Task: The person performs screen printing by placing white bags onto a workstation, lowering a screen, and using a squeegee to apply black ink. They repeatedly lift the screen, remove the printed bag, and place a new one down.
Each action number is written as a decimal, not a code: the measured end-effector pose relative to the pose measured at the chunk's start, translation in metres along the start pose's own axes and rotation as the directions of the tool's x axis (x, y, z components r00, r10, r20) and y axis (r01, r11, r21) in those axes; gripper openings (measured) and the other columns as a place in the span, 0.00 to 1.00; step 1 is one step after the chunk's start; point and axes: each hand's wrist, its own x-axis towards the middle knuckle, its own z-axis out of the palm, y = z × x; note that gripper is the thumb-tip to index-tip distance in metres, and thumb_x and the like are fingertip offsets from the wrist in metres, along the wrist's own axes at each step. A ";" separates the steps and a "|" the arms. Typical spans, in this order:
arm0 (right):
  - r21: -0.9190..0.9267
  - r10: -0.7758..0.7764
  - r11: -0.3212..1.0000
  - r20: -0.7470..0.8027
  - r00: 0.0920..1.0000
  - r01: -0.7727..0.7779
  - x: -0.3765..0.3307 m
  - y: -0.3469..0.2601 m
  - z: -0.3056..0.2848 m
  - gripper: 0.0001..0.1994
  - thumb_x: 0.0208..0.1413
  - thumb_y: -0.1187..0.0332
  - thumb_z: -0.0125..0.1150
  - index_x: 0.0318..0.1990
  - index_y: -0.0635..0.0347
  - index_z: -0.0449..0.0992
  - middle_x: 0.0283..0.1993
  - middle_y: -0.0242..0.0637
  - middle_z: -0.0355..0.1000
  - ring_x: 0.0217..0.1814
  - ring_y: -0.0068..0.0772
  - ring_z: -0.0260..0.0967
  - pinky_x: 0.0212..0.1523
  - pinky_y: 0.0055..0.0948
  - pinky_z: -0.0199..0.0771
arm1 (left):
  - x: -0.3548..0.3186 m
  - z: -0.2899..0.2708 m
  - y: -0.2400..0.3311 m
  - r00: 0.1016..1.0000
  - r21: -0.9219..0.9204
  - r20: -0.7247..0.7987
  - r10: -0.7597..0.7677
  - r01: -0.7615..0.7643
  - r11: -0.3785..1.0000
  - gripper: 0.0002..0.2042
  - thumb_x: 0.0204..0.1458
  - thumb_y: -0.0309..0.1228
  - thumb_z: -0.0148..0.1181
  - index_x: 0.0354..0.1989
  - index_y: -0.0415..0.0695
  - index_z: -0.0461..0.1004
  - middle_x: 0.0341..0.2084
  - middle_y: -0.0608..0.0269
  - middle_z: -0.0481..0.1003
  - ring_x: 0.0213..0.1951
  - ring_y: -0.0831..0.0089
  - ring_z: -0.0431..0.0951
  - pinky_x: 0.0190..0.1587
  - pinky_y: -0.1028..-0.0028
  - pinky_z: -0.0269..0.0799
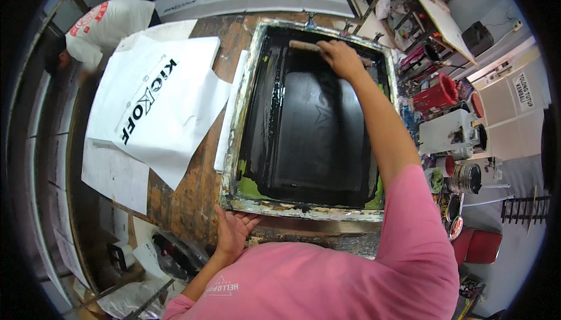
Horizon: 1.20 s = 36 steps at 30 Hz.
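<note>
A screen-printing frame (304, 209), its wooden border crusted with paint, lies on the brown table before me. Black ink (315, 145) coats its mesh, with green strips bare at the near corners. At the frame's far end, my right hand (339, 58) is closed round the wooden handle of a squeegee (304, 46); the blade is mostly hidden in the dark ink. My left hand (235, 229) is at the near left corner, palm up, thumb raised and fingers stretched out along the underside of the frame's edge. Whether those fingers bear weight I cannot tell.
Left of the frame, printed white sheets (163, 104) lie on the wooden table (193, 203). Another person (111, 25) bends over at the far left, near racks of sheets. Along the right stand a red bucket (435, 93), a white container (444, 133) and several paint cans.
</note>
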 end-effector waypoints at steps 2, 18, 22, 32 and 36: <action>-0.046 0.045 0.998 -0.009 0.999 -0.045 0.005 -0.013 0.000 0.14 0.62 0.53 0.60 0.49 0.47 0.76 0.41 0.40 0.75 0.47 0.49 0.75 0.43 0.49 0.78 | 0.001 -0.008 -0.003 1.000 -0.004 -0.008 -0.004 0.004 1.000 0.47 0.62 0.71 0.29 0.71 0.36 0.54 0.62 0.43 0.68 0.61 0.53 0.73 0.64 0.55 0.69; 0.114 0.125 0.981 0.251 0.960 -0.157 -0.246 -0.257 -0.130 0.20 0.49 0.59 0.73 0.48 0.54 0.76 0.38 0.40 0.69 0.43 0.46 0.72 0.37 0.44 0.77 | 0.002 -0.003 -0.004 0.998 -0.017 0.030 0.046 -0.045 0.999 0.47 0.63 0.70 0.34 0.70 0.34 0.53 0.61 0.40 0.67 0.60 0.52 0.73 0.66 0.51 0.69; 0.093 0.156 0.977 0.317 0.936 -0.194 -0.247 -0.265 -0.149 0.18 0.53 0.57 0.70 0.44 0.57 0.73 0.38 0.40 0.69 0.41 0.47 0.72 0.35 0.44 0.77 | 0.001 0.000 -0.004 0.995 -0.009 0.054 0.089 -0.089 0.996 0.50 0.61 0.72 0.35 0.69 0.31 0.52 0.61 0.38 0.66 0.61 0.51 0.71 0.66 0.51 0.68; -0.133 0.170 0.975 -0.054 0.984 -0.175 -0.225 -0.295 -0.226 0.21 0.53 0.53 0.67 0.48 0.58 0.74 0.43 0.41 0.70 0.49 0.44 0.68 0.61 0.60 0.57 | -0.035 0.031 0.036 0.881 -0.109 0.343 0.327 -0.308 0.945 0.46 0.58 0.72 0.41 0.65 0.37 0.58 0.58 0.43 0.70 0.62 0.48 0.71 0.68 0.49 0.65; -0.220 0.104 0.961 -0.281 0.954 -0.170 -0.165 -0.271 -0.264 0.17 0.52 0.52 0.63 0.41 0.55 0.75 0.35 0.36 0.69 0.43 0.40 0.68 0.53 0.52 0.57 | -0.014 0.042 0.060 0.637 0.126 0.592 0.493 -0.678 0.725 0.45 0.57 0.67 0.52 0.70 0.40 0.59 0.67 0.41 0.63 0.71 0.43 0.59 0.73 0.44 0.52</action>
